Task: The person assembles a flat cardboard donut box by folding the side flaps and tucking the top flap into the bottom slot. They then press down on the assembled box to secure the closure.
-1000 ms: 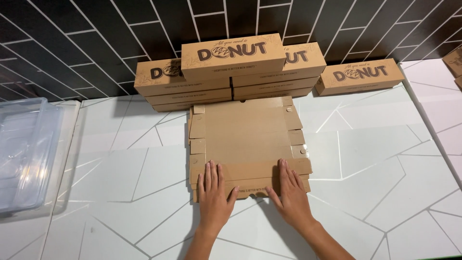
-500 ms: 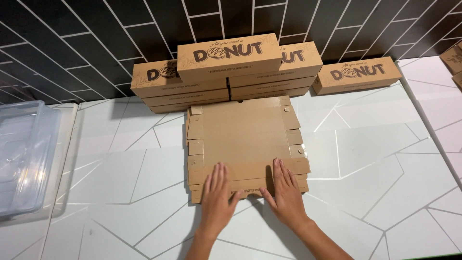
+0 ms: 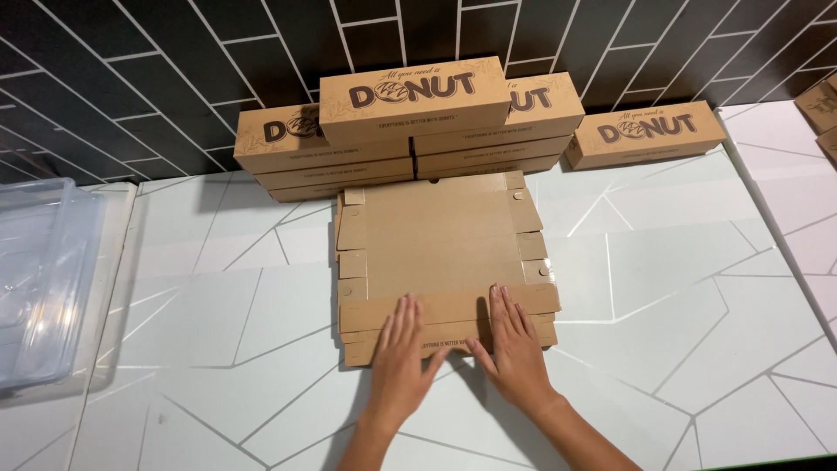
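Note:
A stack of flat, unfolded brown cardboard box blanks [image 3: 440,244] lies on the white counter [image 3: 663,288]. My left hand [image 3: 399,359] and my right hand [image 3: 513,347] rest palm down, fingers spread, on the near edge of the top blank. Neither hand grips anything. Behind the blanks, against the dark tiled wall, stand stacked assembled brown cardboard boxes [image 3: 410,100], one more at the left [image 3: 288,139] and others at the right [image 3: 532,122].
A single flat brown box [image 3: 645,133] lies at the back right. A clear plastic bin [image 3: 39,279] sits at the left edge. More brown boxes [image 3: 824,109] show at the far right edge. The dark tiled wall [image 3: 131,70] bounds the back.
Both hands have slid slightly along the near edge of the flat cardboard, staying flat on it. The boxes have not moved; the view shifted a little.

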